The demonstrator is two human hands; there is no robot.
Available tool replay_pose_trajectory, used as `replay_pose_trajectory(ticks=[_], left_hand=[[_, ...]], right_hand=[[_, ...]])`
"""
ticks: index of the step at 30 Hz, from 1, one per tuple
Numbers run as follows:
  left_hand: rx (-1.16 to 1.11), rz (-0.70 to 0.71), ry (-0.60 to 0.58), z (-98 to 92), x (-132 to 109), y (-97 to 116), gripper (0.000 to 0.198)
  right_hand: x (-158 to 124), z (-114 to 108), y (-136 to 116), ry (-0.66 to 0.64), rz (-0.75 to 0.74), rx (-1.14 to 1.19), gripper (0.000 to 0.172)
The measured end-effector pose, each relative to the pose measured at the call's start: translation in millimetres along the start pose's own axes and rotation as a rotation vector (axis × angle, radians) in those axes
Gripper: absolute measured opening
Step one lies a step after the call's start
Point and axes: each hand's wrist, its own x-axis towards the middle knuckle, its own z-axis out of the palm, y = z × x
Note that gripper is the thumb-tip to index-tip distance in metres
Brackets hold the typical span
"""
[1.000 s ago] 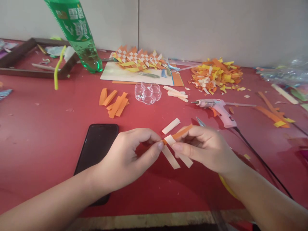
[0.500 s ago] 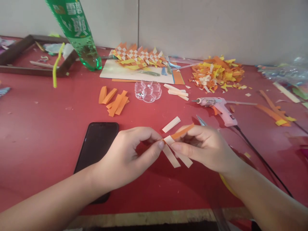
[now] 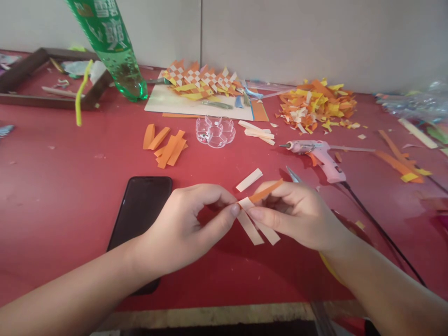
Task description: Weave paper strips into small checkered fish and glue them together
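Observation:
Between thumb and finger, my left hand (image 3: 199, 219) pinches the left end of an orange paper strip (image 3: 266, 190). Cream paper strips (image 3: 269, 232) cross it and hang down toward me in a V. My right hand (image 3: 297, 212) is closed on the same pieces, its thumb pressing a cream strip just right of the crossing. The fingertips behind the paper are partly hidden. Just beyond my hands lies a loose cream strip (image 3: 249, 179). A black phone (image 3: 140, 210) sits partly under my left forearm.
Orange strips (image 3: 171, 148), a clear flower-shaped tray (image 3: 216, 132) and cream strips (image 3: 257, 132) lie ahead. A pink glue gun (image 3: 320, 156) with a cord is at right, scissor tips (image 3: 293, 174) nearer. Behind stand a green bottle (image 3: 119, 60), woven paper fish (image 3: 201, 77) and a scrap pile (image 3: 317, 105).
Almost nothing differs. Both hands keep their pinch on the paper strips, and the whole view has shifted very slightly.

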Motion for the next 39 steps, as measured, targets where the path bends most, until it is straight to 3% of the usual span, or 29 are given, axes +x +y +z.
replay_pose_trajectory(ticks=[21,39], left_hand=[[-0.021,-0.029,0.033,1.5,0.2,2.8,0.011],[-0.096,0.068,-0.028,1.3,-1.9,0.2,0.009]], right_hand=[[0.7,0.1,-3.3,-0.029,0.000,-0.030,0.019],[-0.4,-0.1,-8.1,-0.143,-0.043,0.047,0.014]])
